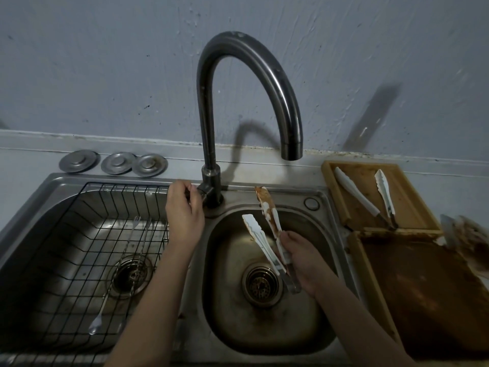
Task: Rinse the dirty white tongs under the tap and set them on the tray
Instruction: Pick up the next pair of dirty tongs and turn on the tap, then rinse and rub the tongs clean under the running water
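My right hand [301,258] grips a pair of white tongs [260,235] over the small right sink basin [227,292], tips pointing away from me and spread apart. One arm of the tongs is smeared brown, the other looks mostly white. The dark curved tap [211,102] arches above, and no water shows at its spout [291,152]. My left hand [184,207] is closed on the tap's handle at its base. A wooden tray [412,205] at the right holds another pair of white tongs [356,193].
The left basin holds a black wire rack [87,234] with a fork and a long spoon in it. Three metal drain lids [113,162] lie behind it. A second brown-stained wooden tray [423,295] sits at the near right, with more soiled tongs [471,239] at the edge.
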